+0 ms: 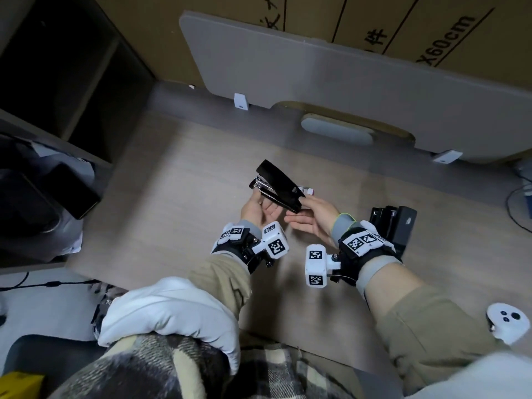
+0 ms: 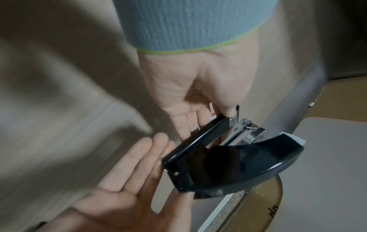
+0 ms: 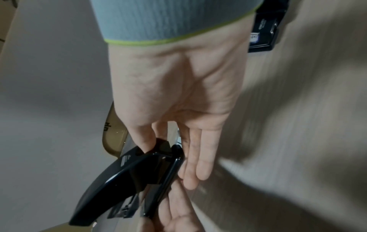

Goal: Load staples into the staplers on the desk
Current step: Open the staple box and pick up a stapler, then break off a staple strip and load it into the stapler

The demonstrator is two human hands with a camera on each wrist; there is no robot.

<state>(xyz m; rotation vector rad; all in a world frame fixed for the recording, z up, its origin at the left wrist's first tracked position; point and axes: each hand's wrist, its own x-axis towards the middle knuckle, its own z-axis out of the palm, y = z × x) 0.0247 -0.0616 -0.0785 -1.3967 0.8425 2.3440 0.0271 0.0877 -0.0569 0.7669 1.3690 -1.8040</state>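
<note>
A black stapler [image 1: 280,182] is held above the wooden desk [image 1: 172,203] between both hands. Its top cover [image 2: 238,164] is swung up, and the metal magazine [image 2: 242,130] shows beneath it. My left hand [image 1: 254,207] pinches the front of the base, thumb on top [image 2: 230,113] and fingers underneath. My right hand [image 1: 315,216] holds the hinge end, with the thumb [image 3: 146,141] on it and the fingers lying along the base. A second black stapler [image 1: 394,223] lies on the desk beside my right wrist. A small white box [image 1: 307,191] sits just behind the held stapler.
A grey partition panel [image 1: 316,67] stands along the desk's back edge, with a cardboard box [image 1: 403,21] behind it. A dark shelf with a black phone [image 1: 77,194] is at the left. A white controller [image 1: 508,326] lies at the front right, and cables [image 1: 518,205] lie at the right edge.
</note>
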